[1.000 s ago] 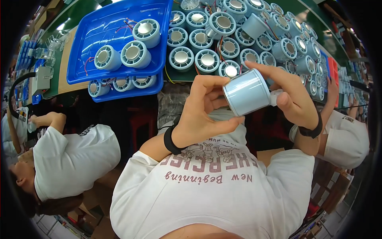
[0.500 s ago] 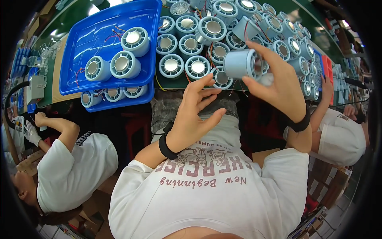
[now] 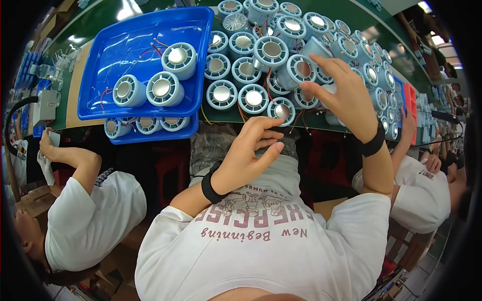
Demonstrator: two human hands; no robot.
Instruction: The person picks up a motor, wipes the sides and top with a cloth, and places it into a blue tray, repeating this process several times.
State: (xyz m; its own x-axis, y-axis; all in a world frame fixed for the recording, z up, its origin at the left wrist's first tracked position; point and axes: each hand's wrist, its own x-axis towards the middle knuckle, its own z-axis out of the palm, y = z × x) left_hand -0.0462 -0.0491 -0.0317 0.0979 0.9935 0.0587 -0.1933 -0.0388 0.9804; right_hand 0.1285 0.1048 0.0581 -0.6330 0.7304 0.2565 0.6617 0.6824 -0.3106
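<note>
My right hand (image 3: pixel 346 95) has its thumb and forefinger on opposite sides of the spoked rim of a light-blue cylinder (image 3: pixel 296 72) with a coppery-looking disc in its end. That cylinder is tilted, its disc end facing me, above others in the pile. My left hand (image 3: pixel 251 153) holds nothing, its fingers loosely bent and apart. Its forefinger tip lies just below another light-blue cylinder (image 3: pixel 281 111) with a silver disc, at the table's near edge; whether they touch I cannot tell. Thin coloured wires come from several cylinders.
Many similar cylinders (image 3: pixel 221 94) crowd the green table (image 3: pixel 206 120). To the left, a blue tray (image 3: pixel 120 45) with three cylinders rests above another loaded blue tray (image 3: pixel 150 138). A red bin (image 3: pixel 410 110) stands far right. Co-workers sit at both sides.
The cylinder at my right hand has turned from lying sideways to showing its disc end, and has shifted slightly up and left. My left hand has lowered a little.
</note>
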